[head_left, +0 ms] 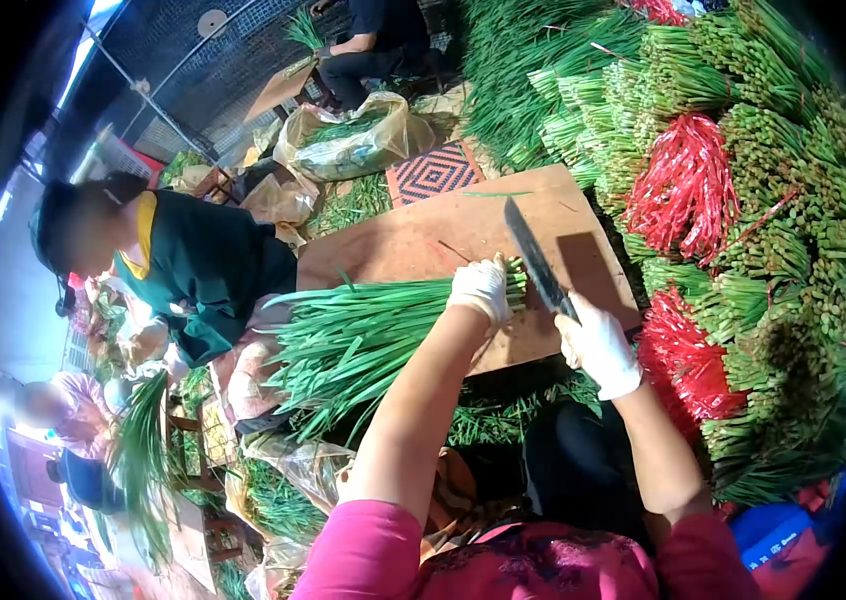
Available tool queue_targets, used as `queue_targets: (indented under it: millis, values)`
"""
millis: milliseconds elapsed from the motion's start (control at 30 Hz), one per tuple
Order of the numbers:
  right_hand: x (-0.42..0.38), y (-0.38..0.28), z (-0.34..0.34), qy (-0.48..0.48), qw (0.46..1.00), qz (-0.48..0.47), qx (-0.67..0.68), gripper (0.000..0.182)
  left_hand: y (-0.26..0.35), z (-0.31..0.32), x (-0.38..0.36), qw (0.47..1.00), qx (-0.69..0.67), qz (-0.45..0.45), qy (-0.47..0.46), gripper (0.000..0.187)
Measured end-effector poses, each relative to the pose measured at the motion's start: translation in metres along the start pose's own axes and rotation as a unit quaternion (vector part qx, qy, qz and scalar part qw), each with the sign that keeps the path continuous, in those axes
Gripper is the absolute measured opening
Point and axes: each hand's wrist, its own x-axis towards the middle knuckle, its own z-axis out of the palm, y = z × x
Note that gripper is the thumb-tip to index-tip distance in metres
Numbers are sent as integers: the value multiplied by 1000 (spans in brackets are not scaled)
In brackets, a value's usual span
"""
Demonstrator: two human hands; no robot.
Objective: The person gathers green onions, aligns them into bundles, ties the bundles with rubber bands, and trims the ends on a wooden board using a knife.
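Note:
On the wooden board [393, 235] lies a thick bunch of long green chives [363, 325], its leafy ends spreading left past the edge. My left hand [483, 290], in a white glove, is closed around the bunch near its stem ends. A short length of stems [516, 285] shows just right of this grip. My right hand [598, 345], also in a white glove, grips a large knife [531, 250] by its handle. The dark blade points up and away over the board, right of the stem ends and apart from my left hand.
Bundled greens [683, 80] are heaped along the right side, with red plastic ties [685, 185] on them. At left a person in a dark green top [218, 255] sits close to the board. A plastic bag of greens [353, 140] stands beyond it.

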Motion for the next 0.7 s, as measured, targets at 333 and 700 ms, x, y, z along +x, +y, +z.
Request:
queue_targets:
  millis: [333,700]
  values:
    - [-22,-5,22,-18,994,54,-96,8,-5,4,-2,998,-47,-1,46,57]
    - [65,25,63,-24,982,184,22,8,-4,-3,-9,997,-45,-26,48,39]
